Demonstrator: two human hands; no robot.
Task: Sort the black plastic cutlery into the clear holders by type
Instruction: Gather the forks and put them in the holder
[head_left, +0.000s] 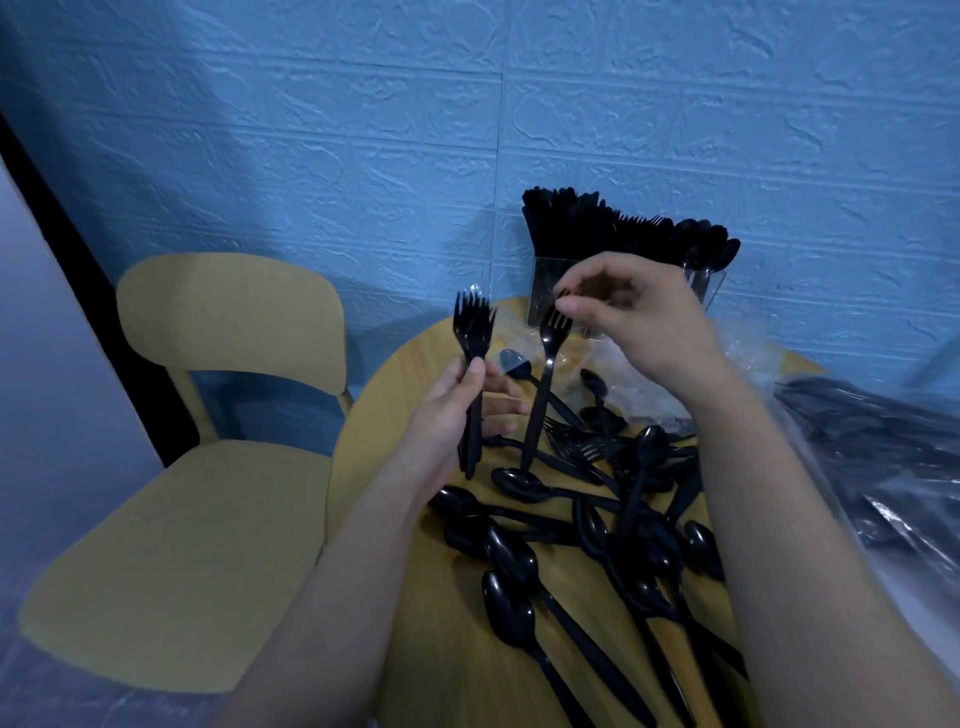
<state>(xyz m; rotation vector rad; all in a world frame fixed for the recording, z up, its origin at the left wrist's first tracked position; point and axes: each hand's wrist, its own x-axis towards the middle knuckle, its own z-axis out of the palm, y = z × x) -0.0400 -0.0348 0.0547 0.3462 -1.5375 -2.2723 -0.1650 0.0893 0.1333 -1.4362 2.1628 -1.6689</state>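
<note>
My left hand (457, 410) grips a small bunch of black forks (474, 332) by the handles, tines up, over the table's left side. My right hand (634, 317) pinches the tines of a single black fork (543, 384), which hangs upright with its handle tip near the loose pile. Black spoons and forks (582, 525) lie scattered across the round wooden table (395, 530). The clear holder (550, 291) stands at the table's far edge, packed with black cutlery (623, 228); my right hand hides its middle.
A yellow wooden chair (197, 467) stands to the left of the table. Crinkled clear plastic bags with more black cutlery (872, 447) lie at the right. A blue textured wall (467, 130) rises right behind the holder.
</note>
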